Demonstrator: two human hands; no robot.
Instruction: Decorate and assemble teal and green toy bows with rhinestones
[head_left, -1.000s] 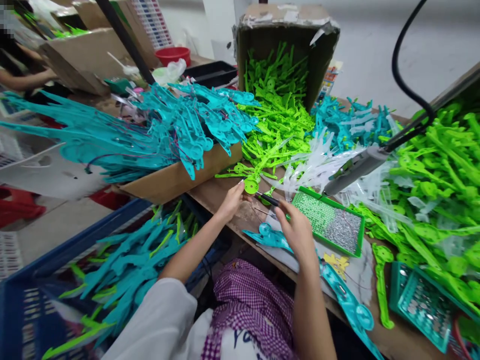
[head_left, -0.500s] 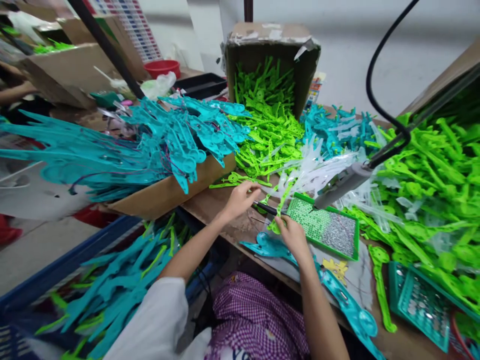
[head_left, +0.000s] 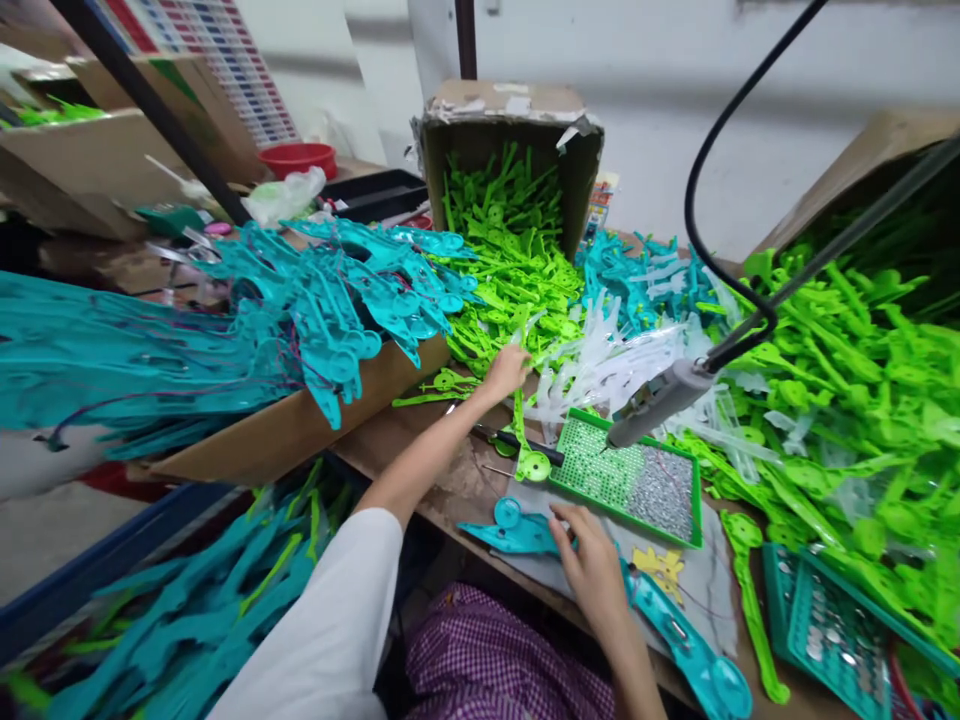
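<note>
My left hand (head_left: 506, 372) reaches to the near edge of the heap of green plastic parts (head_left: 517, 290), its fingers curled; what they hold, if anything, is hidden. My right hand (head_left: 589, 555) hovers low over or rests on a long blue plastic part (head_left: 525, 535), thumb and fingers apart. Between the hands, a single green part (head_left: 533, 462) with a round end lies on the bench. A black-handled tool (head_left: 544, 453) lies beside it, partly covered. A green tray (head_left: 637, 475) of small metal pieces stands right of them. Above it hangs a grey electric screwdriver (head_left: 660, 402).
Clear plastic pieces (head_left: 600, 350) lie behind the tray. A cardboard box (head_left: 514, 105) spills green parts. Blue parts with wires (head_left: 315, 320) are stacked at left, above a blue crate (head_left: 157, 525). Teal trays (head_left: 840, 620) and more green parts (head_left: 862, 380) fill the right side.
My right hand has let go of the green part and moved down to the blue part. My left hand has moved up to the green heap. The view has shifted slightly.
</note>
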